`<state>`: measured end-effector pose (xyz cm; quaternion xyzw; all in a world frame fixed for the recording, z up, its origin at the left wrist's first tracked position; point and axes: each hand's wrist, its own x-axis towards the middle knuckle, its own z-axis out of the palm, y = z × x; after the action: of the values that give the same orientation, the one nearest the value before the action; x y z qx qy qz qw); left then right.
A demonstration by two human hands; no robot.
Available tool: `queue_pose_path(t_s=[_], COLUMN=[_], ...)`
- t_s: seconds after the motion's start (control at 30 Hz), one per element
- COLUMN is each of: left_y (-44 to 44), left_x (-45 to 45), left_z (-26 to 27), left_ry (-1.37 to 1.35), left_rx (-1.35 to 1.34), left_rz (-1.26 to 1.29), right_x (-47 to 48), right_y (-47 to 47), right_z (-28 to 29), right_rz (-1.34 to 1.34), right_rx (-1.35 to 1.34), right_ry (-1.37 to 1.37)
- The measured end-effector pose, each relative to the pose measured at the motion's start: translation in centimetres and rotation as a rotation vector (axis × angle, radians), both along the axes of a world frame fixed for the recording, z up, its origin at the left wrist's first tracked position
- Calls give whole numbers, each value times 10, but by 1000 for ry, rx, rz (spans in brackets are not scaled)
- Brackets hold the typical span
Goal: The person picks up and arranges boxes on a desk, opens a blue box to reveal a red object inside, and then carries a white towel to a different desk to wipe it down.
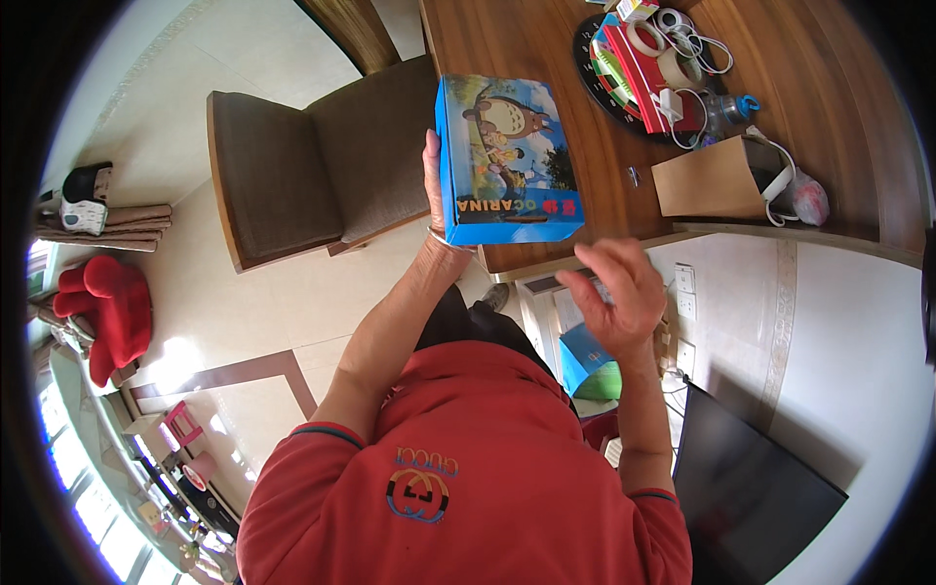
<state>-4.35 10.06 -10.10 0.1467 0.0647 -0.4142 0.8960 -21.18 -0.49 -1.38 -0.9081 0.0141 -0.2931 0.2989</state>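
Note:
A blue cardboard ocarina box (508,157) with a printed cartoon picture on its upper face is tilted over the table's left edge. My left hand (433,183) grips its left side, with most of the fingers hidden behind or under it. Whether the box also rests on the wooden table (504,36) cannot be told. To the lower right of the box, apart from it, my right hand (620,296) hovers with thumb and fingers spread. Nothing is visible in that hand.
A dartboard (585,55) carries a red box (640,77), tape rolls (680,69) and white cables. A water bottle (727,110) and an open brown carton (706,179) stand nearby. An upholstered chair (322,153) is left of the table. Below right is a dark flat screen (746,475).

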Motion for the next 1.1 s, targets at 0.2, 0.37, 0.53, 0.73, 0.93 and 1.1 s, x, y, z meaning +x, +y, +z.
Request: queue_pose_path(t_s=[0.2,0.37,0.53,0.73,0.93,1.1], left_y=[-1,5,11,16,18,24], left_x=[-3,-6,-7,-9,-10,-9], left_z=[5,4,5,9,16,12], left_ry=[-43,-20,-62,-72,-71,-61], left_rx=[26,1,59,106,103,90], left_rz=[-95,-142,-148,-170,-143,-103], right_x=[37,39,39,39,36,35], right_y=[-17,-18,-9,-4,-2,-5], right_z=[16,20,24,32,24,15], right_rz=[202,345,410,446,382,353], right_rx=[-247,-494,-810,-782,-758,-566], right_ry=[48,228,359,291,159,94])
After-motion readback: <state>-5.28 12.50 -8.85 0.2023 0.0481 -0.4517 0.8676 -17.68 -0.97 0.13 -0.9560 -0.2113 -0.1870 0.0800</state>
